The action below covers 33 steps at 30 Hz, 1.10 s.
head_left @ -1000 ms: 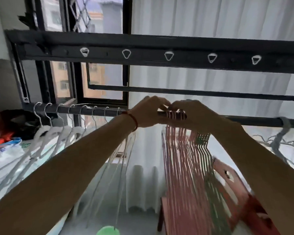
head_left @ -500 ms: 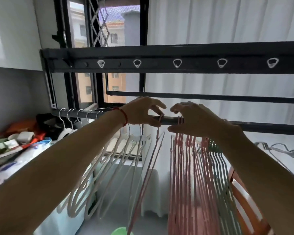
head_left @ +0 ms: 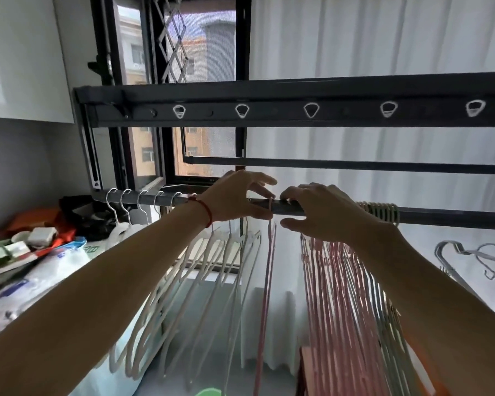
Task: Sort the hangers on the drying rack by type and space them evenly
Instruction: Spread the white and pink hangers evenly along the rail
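A dark rail [head_left: 452, 216] of the drying rack runs across the view. Several white hangers [head_left: 200, 270] hang along its left part, spaced apart. One pink hanger [head_left: 266, 284] hangs alone in the middle; my left hand [head_left: 237, 200] pinches its hook on the rail. To the right a tight bunch of pink hangers [head_left: 335, 290] hangs below my right hand [head_left: 317, 210], whose curled fingers rest on the rail over their hooks. Green hanger hooks [head_left: 383, 212] crowd the rail just right of my wrist.
An upper rack bar with triangular holes [head_left: 312, 110] spans overhead. A cluttered shelf with bags and boxes [head_left: 26, 252] lies at the left. Metal clip hangers [head_left: 475, 258] sit at the right, an orange chair [head_left: 309, 372] below. White curtains and a window are behind.
My left hand has slid one pink hanger leftward, away from the bunch. The view has shifted right, and the gap between the single hanger and the bunch has widened.
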{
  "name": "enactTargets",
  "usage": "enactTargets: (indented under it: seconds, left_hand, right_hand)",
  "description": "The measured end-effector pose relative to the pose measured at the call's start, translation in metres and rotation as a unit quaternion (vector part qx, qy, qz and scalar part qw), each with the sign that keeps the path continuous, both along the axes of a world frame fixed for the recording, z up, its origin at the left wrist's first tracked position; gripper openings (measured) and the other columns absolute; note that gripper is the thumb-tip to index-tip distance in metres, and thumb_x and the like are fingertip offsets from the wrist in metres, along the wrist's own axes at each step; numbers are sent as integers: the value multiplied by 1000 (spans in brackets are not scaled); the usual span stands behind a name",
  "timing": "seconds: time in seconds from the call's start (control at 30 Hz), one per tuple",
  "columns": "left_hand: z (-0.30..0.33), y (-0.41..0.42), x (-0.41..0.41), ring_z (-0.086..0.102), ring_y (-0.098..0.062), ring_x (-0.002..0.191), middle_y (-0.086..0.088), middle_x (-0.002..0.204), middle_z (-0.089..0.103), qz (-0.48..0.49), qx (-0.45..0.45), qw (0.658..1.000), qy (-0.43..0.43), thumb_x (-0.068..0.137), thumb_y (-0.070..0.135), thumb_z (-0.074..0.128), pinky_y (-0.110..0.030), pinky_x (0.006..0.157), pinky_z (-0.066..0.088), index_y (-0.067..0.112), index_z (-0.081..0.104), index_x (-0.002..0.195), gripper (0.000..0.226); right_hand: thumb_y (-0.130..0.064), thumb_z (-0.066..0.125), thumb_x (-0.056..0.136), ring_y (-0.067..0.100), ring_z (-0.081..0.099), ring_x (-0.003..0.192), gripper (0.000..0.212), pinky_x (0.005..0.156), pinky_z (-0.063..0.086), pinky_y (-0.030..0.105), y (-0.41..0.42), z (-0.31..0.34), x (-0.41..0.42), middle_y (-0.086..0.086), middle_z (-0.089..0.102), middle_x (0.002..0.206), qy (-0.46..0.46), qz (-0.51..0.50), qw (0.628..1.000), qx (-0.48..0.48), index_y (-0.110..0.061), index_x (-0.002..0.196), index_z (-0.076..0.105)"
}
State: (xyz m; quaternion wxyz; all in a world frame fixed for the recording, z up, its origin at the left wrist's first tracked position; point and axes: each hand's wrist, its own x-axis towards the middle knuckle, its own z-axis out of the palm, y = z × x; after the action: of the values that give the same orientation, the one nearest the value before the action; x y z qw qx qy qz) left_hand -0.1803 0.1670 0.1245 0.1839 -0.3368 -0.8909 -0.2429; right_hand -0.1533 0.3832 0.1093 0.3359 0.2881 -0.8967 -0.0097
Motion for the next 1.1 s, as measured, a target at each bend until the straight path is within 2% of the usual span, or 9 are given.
enactTargets:
  seconds: [0.17, 0.33, 0.47, 0.63, 0.8, 1.0, 1.1]
  left_hand:
    - [-3, -2, -7, 60, 0, 112, 8, 118, 71, 3, 8, 1000, -4, 71, 32, 86, -29, 105, 40, 22, 55, 135, 72]
    - [-5, -4, -11, 60, 2, 108, 10, 116, 72, 5, 14, 1000, -6, 72, 33, 86, -26, 102, 38, 23, 56, 133, 70]
    - [-5, -5, -11, 58, 4, 108, 11, 119, 69, -2, 10, 1000, -14, 72, 36, 85, -24, 102, 39, 25, 54, 134, 71]
    - [-5, -9, -11, 52, -1, 122, 12, 133, 61, -1, -25, 1000, -17, 70, 48, 83, -27, 107, 36, 28, 47, 141, 82]
    - [-5, -14, -11, 57, -9, 123, 9, 131, 63, 19, -46, 999, -10, 70, 49, 82, -34, 111, 39, 26, 48, 141, 82]
    - [-6, -17, -5, 56, -12, 125, 6, 133, 62, 13, -38, 999, -13, 72, 45, 81, -34, 110, 39, 23, 48, 141, 80]
    - [-5, -19, -3, 57, -13, 124, 6, 132, 63, 10, -37, 999, -4, 72, 45, 81, -36, 110, 41, 23, 48, 141, 79]
  right_hand:
    - [-47, 66, 88, 10, 53, 83, 44, 76, 42, 29, 14, -2, 0, -6, 66, 98, 4, -9, 1000, -10, -20, 123, 60]
    - [-55, 70, 82, 15, 59, 97, 61, 83, 49, 34, 36, 3, -1, -4, 66, 110, -56, -56, 997, -11, -20, 130, 56]
    - [-56, 74, 78, 10, 60, 84, 50, 79, 54, 33, 47, 8, -1, -11, 64, 94, -122, -50, 991, -31, -25, 115, 62]
    - [-53, 74, 79, 9, 58, 85, 43, 78, 52, 32, 43, 11, 2, -12, 65, 96, -105, -34, 994, -24, -27, 112, 64]
    - [-57, 71, 80, 10, 61, 85, 48, 80, 55, 34, 28, 14, 0, -8, 69, 99, -84, -11, 996, -4, -25, 115, 65]
    - [-77, 54, 71, 8, 64, 69, 59, 69, 58, 36, 10, 14, -9, -12, 67, 80, -80, 3, 997, -1, -27, 100, 66]
    - [-77, 53, 72, 6, 63, 66, 58, 67, 59, 34, 8, 16, -13, -14, 66, 78, -75, 9, 997, 6, -27, 98, 66]
